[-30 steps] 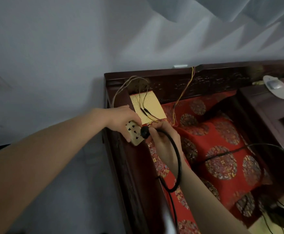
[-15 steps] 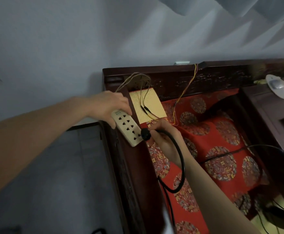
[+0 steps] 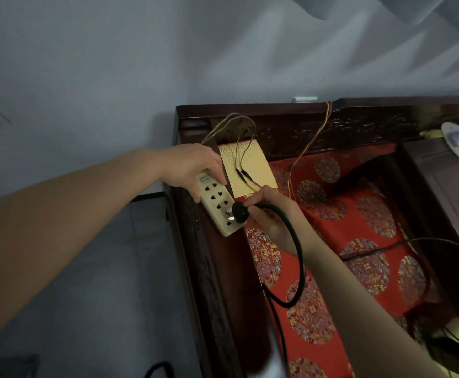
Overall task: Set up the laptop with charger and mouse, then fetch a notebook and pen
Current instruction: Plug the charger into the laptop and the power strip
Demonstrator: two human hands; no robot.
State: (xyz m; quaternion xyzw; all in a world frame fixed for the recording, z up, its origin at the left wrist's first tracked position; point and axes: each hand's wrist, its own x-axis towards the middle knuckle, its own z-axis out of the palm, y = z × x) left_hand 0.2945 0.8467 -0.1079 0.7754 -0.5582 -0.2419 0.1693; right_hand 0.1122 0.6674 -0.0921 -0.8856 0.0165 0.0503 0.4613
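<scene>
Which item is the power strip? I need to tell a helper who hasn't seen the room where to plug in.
Find the dark wooden bench frame with red patterned cushions; at its left armrest the left hand holds the power strip. It is a cream bar with rows of dark sockets, and the right hand presses a round black plug against its lower end.

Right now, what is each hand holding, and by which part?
Left hand grips the power strip by its upper end; right hand pinches the black plug at its cable end.

plug (image 3: 239, 212) prongs' seating unclear
</scene>
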